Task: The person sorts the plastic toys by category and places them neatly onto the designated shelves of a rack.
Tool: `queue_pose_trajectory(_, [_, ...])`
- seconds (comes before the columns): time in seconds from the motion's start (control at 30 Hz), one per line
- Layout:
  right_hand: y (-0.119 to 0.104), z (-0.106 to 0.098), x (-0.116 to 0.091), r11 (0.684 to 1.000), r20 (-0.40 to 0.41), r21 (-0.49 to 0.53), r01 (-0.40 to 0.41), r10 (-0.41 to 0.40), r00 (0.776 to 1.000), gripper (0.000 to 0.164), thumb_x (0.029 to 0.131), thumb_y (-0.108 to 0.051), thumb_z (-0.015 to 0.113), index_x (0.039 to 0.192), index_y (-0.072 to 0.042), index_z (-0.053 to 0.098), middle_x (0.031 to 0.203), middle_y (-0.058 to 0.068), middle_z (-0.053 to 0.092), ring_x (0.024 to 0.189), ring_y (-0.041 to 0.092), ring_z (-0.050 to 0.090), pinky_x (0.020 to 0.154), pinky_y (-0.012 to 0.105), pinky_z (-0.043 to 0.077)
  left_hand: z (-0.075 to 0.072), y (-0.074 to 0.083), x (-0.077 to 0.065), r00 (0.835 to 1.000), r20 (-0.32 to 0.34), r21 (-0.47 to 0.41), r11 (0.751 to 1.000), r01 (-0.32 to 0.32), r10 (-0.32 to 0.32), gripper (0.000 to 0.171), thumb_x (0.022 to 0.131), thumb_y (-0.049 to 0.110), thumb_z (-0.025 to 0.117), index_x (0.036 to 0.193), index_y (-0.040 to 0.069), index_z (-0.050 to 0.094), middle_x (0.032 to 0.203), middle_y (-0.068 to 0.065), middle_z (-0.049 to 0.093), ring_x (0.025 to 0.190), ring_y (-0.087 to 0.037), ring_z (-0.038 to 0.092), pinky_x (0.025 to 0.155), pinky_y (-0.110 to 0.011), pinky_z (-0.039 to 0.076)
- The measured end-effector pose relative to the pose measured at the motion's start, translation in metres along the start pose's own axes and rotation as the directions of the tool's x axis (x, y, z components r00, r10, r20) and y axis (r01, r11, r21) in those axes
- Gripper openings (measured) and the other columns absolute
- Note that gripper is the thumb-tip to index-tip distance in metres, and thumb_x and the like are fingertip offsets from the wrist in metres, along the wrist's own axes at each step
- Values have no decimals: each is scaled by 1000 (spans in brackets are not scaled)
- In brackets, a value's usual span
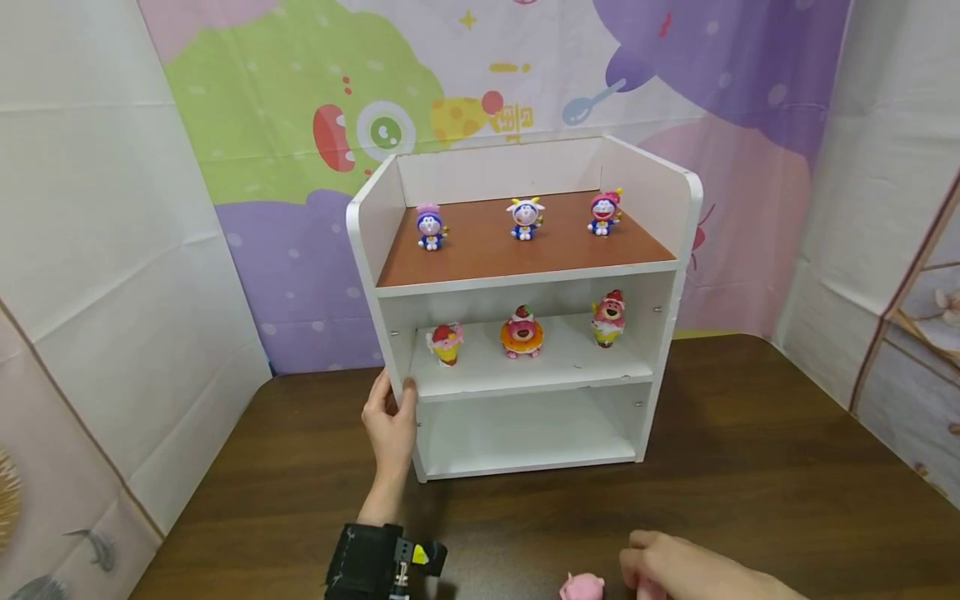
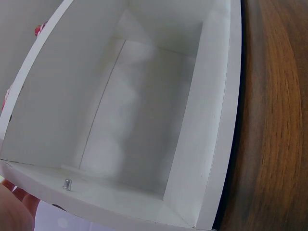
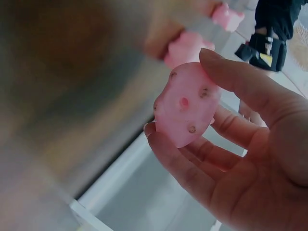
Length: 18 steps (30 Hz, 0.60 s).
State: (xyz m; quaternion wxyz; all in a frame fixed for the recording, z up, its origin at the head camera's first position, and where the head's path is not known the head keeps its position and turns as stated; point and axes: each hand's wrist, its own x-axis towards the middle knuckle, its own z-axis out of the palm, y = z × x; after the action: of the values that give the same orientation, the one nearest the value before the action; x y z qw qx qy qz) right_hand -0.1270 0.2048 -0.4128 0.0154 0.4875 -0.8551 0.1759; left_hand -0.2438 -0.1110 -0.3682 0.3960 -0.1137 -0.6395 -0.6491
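My left hand (image 1: pixel 392 423) grips the left side panel of a white shelf unit (image 1: pixel 525 389), thumb near its front edge. In the left wrist view, part of that hand (image 2: pixel 17 209) shows outside the panel, beside the bare bottom compartment (image 2: pixel 139 110). Low on the right, my right hand (image 1: pixel 678 562) is over the table. The right wrist view shows it pinching a small pink pig figurine (image 3: pixel 185 106) between thumb and fingers, its underside facing the camera. Close by on the table is another pink pig figurine (image 1: pixel 582 586); a further pink figurine (image 3: pixel 227 18) appears behind.
Three blue figurines (image 1: pixel 526 218) stand on the brown top board. On the middle shelf are three pink and yellow figurines (image 1: pixel 522 333). The dark wooden table (image 1: pixel 750 467) extends to both sides, with a patterned cloth (image 1: pixel 285 250) behind.
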Motion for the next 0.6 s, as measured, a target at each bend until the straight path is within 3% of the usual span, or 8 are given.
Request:
queue_pose_trajectory(0.17, [3, -18, 15, 999, -37, 16, -49, 50, 998, 24, 63, -4, 70, 73, -16, 52, 74, -15, 39, 63, -5, 38, 53, 8, 34, 1, 1, 0, 1000, -11, 3, 1000, 3, -3, 32, 78, -14, 50, 110, -14, 54, 105, -30, 54, 90, -36, 53, 71, -15, 45])
queue_pose_trajectory(0.33, [13, -30, 32, 991, -49, 37, -128, 130, 990, 21, 66, -8, 72, 78, -15, 55, 78, -11, 46, 66, -1, 43, 54, 15, 40, 1, 1, -1, 1000, -16, 9, 1000, -3, 3, 32, 78, -14, 50, 110, -14, 55, 104, -29, 55, 89, -36, 53, 71, -14, 45])
queue_pose_trajectory(0.6, [39, -29, 54, 976, -105, 30, -217, 219, 970, 20, 70, -12, 73, 81, -12, 56, 77, -6, 48, 66, 4, 45, 55, 18, 41, 1, -1, -1, 1000, -15, -9, 1000, -9, 8, 32, 78, -15, 49, 110, -14, 55, 104, -30, 54, 89, -39, 53, 71, -15, 45])
